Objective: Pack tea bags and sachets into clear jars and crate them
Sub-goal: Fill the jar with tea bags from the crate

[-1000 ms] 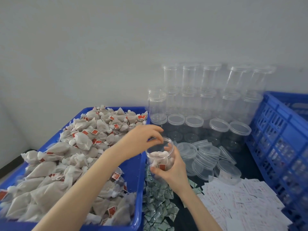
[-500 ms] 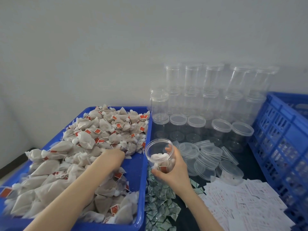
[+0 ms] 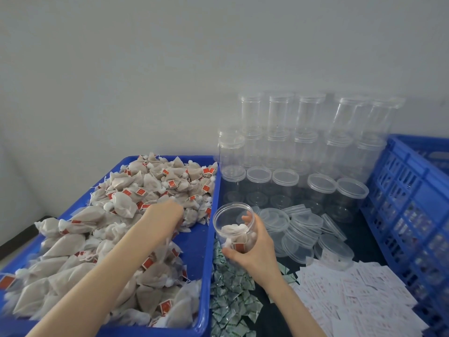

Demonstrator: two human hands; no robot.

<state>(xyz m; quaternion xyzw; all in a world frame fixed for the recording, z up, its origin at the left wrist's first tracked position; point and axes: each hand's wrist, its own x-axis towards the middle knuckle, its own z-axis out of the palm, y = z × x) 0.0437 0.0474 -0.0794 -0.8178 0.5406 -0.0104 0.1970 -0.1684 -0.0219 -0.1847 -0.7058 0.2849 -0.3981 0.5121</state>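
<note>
You have one shallow blue plastic tray (image 3: 204, 242) on your left, heaped with grey-white mesh tea bags with red tags (image 3: 126, 205), too many to count. Your left hand (image 3: 165, 216) reaches palm-down into that heap, fingers curled down among the bags; you cannot tell from here whether they grip one. Your right hand (image 3: 255, 249) grips one short open clear plastic jar (image 3: 234, 227) from below and behind, tilted with its mouth toward you, just beside the tray's right rim. A few tea bags lie inside it. On the dark worktop (image 3: 272, 310) below the jar lies a strip of small green-and-white sachets (image 3: 230, 293), and to the right a spread of white printed paper slips (image 3: 352, 297). Behind the jar sit a loose pile of clear round lids (image 3: 306, 229) and three tiers of lidded empty clear jars (image 3: 284, 152), about five per tier. One blue slatted plastic crate (image 3: 410, 205) stands at the right edge.
</note>
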